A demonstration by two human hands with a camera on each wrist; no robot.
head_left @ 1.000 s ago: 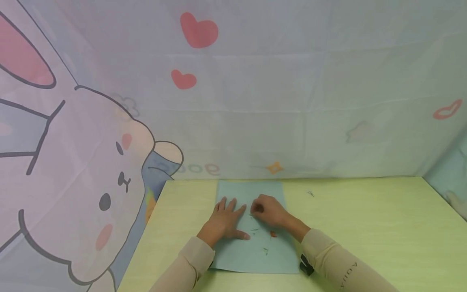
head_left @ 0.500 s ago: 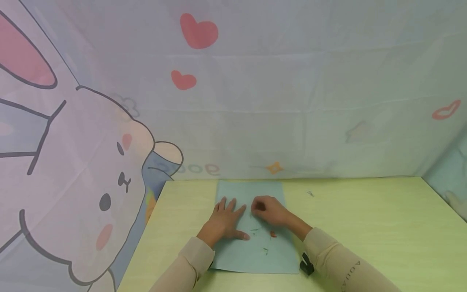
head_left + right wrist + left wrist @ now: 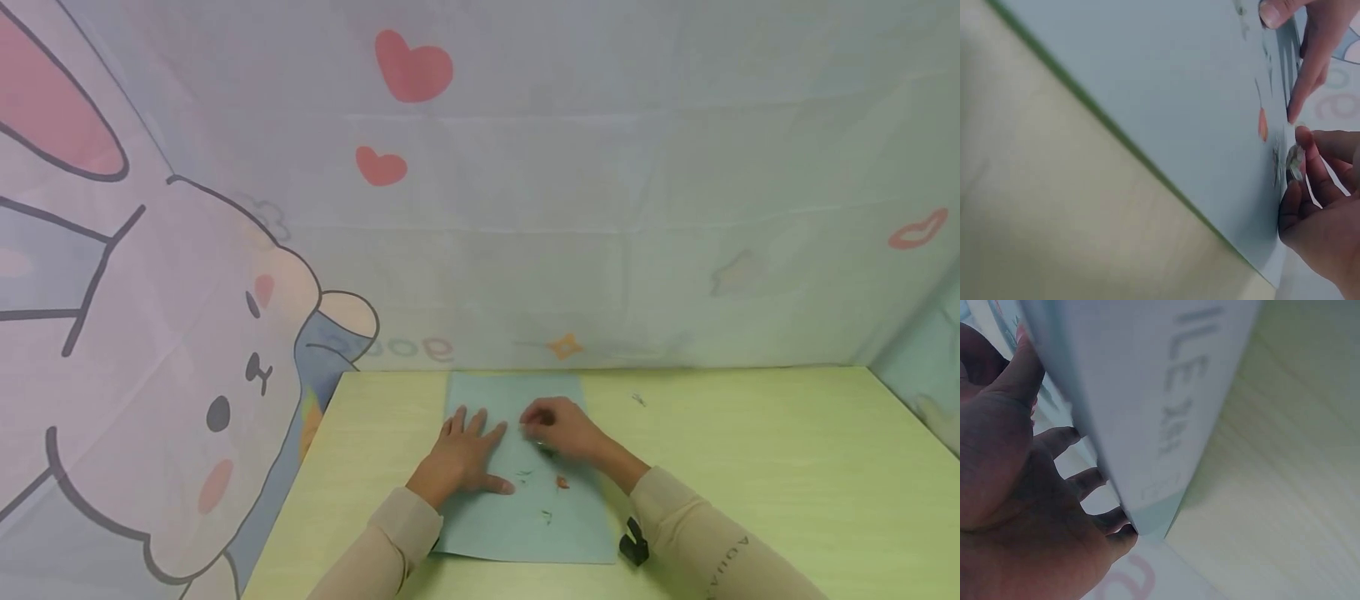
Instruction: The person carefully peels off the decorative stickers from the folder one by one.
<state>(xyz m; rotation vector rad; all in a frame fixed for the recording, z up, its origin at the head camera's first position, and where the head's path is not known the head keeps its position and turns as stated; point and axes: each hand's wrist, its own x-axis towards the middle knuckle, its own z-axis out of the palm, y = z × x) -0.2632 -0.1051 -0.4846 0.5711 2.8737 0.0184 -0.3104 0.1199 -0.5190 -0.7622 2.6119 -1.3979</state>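
My left hand (image 3: pixel 463 458) rests with spread fingers on the left side of a light-blue pad (image 3: pixel 517 533), whose white side with grey lettering shows in the left wrist view. Near the pad's upper right, my right hand (image 3: pixel 562 427) pinches a small pale piece with green leafy marks (image 3: pixel 1295 162); whether it is a sticker or a dried sprig is unclear. Partly under that hand, a green sprig (image 3: pixel 1276 164) lies on the pad. An orange flower (image 3: pixel 562 482) sits nearer me, with small green sprigs (image 3: pixel 547 517) around it.
A black clip-like object (image 3: pixel 633 546) is by the right sleeve, beside the pad. Another tiny sprig-like piece (image 3: pixel 638 399) lies on the yellow-green table (image 3: pixel 757 458) to the right. A printed curtain (image 3: pixel 540 183) closes off the back and left.
My right hand has shifted slightly right and away from me; green marks now show beneath its fingers. The left hand stays put.
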